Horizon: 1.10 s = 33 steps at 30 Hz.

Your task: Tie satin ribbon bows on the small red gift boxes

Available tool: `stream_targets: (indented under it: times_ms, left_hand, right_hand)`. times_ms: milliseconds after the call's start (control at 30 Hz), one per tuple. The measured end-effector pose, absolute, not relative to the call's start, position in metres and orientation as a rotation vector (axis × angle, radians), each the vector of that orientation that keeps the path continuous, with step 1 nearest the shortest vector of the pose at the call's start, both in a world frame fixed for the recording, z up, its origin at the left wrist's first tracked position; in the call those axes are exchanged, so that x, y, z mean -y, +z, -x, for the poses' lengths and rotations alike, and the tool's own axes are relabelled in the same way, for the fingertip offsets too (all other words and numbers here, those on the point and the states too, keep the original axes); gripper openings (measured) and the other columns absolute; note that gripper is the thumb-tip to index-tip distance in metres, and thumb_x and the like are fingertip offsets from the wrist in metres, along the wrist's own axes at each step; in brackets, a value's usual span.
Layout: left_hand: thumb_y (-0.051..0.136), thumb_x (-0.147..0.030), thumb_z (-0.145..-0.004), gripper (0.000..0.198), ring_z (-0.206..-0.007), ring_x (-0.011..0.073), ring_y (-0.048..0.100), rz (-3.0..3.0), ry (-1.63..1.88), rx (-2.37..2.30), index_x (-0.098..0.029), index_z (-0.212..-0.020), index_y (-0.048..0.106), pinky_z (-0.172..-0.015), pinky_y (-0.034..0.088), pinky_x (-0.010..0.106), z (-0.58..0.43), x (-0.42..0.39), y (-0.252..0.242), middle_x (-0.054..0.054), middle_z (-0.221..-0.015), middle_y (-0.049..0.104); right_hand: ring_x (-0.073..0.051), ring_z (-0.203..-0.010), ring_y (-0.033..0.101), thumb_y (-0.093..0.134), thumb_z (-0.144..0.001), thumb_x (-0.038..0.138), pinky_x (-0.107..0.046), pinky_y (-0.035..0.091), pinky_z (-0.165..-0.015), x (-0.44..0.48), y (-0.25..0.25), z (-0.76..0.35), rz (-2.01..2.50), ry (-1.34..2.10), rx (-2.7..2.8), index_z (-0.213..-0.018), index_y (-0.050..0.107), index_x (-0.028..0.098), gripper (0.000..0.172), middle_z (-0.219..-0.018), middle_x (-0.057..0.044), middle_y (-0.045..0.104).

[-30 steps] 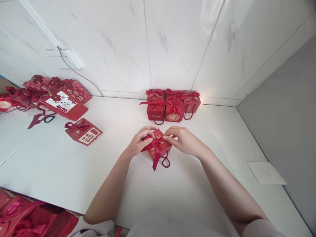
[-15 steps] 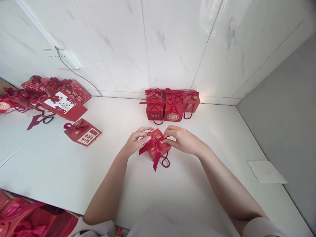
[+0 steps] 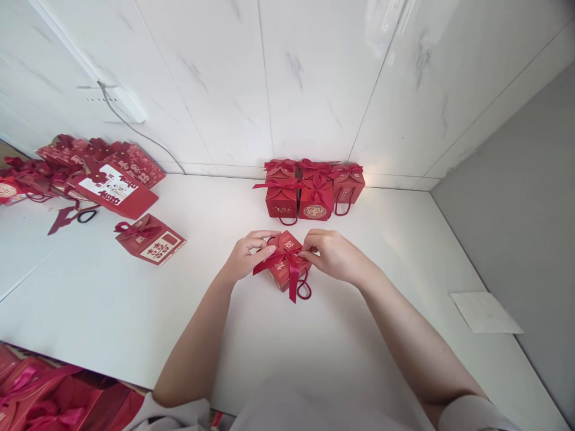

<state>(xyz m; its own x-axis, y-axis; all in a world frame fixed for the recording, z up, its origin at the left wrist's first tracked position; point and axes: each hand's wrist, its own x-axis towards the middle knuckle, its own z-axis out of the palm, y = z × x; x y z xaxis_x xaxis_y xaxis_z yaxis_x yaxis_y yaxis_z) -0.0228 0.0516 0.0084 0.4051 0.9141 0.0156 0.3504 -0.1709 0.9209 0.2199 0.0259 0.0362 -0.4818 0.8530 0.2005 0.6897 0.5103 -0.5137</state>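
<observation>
A small red gift box (image 3: 287,244) with gold characters sits on the white table between my hands. Across its top lies a dark red ribbon (image 3: 293,280), one tail hanging over the near side. A twisted cord handle (image 3: 305,289) loops out at its lower right. My left hand (image 3: 250,254) is closed around the box's left side, its thumb pressing the ribbon near the top corner. At the right, my right hand (image 3: 330,254) pinches the ribbon between thumb and fingertips; the pinched bit is mostly hidden.
Several finished-looking red boxes (image 3: 315,200) with bows stand against the wall. To the left lie a house-shaped red box (image 3: 150,239) and a pile of red bags (image 3: 108,188). More red boxes (image 3: 58,395) fill the lower left corner. A white paper (image 3: 485,312) lies at right.
The near ribbon tail has swung to the right and sits a little higher. My right hand has shifted slightly, still at the ribbon; the left hand stays on the box.
</observation>
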Motion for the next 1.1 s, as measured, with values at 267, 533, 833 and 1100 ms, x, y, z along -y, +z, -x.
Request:
stream_targets:
  times_ms: [267, 533, 833, 1100]
  left_hand:
    - [0.056, -0.041, -0.09, 0.03, -0.125, 0.0297, 0.053, -1.551, 0.808, -0.993, -0.02, -0.081, 0.077, -0.106, 0.043, 0.043, 0.015, -0.05, 0.006, 0.008, -0.134, 0.058]
    - [0.052, -0.043, -0.09, 0.035, -0.127, 0.032, 0.052, -1.32, 0.87, -0.746, -0.019, -0.086, 0.077, -0.105, 0.045, 0.045, 0.012, -0.049, 0.005, 0.007, -0.141, 0.053]
    - [0.061, -0.038, -0.086, 0.029, -0.126, 0.03, 0.051, -1.194, 0.954, -0.833, -0.016, -0.066, 0.059, -0.104, 0.043, 0.043, 0.017, -0.054, -0.002, 0.006, -0.136, 0.057]
    - [0.06, -0.037, -0.086, 0.029, -0.115, 0.0272, 0.058, -1.217, 0.927, -0.86, -0.015, -0.068, 0.057, -0.094, 0.047, 0.039, 0.014, -0.053, -0.005, 0.009, -0.133, 0.056]
  right_hand:
    - [-0.024, -0.091, 0.061, 0.052, -0.094, 0.025, -0.036, 0.048, -0.076, -0.02, 0.049, -0.223, 1.32, 0.189, 2.49, -0.095, 0.072, 0.019, 0.02, -0.095, -0.009, 0.068]
    - [-0.032, -0.12, 0.053, 0.049, -0.094, 0.022, -0.049, 0.05, -0.09, -0.012, 0.045, -0.223, 1.303, 0.326, 2.53, -0.14, 0.044, 0.02, 0.046, -0.139, -0.016, 0.052]
    - [-0.03, -0.1, 0.063, 0.056, -0.089, 0.026, -0.039, 0.051, -0.077, -0.01, 0.054, -0.223, 1.494, 0.733, 2.551, -0.145, 0.035, 0.022, 0.06, -0.11, -0.013, 0.066]
    - [-0.028, -0.114, 0.059, 0.049, -0.095, 0.026, -0.041, 0.05, -0.091, -0.016, 0.047, -0.218, 1.289, 0.492, 2.277, -0.118, 0.061, 0.023, 0.026, -0.127, -0.012, 0.059]
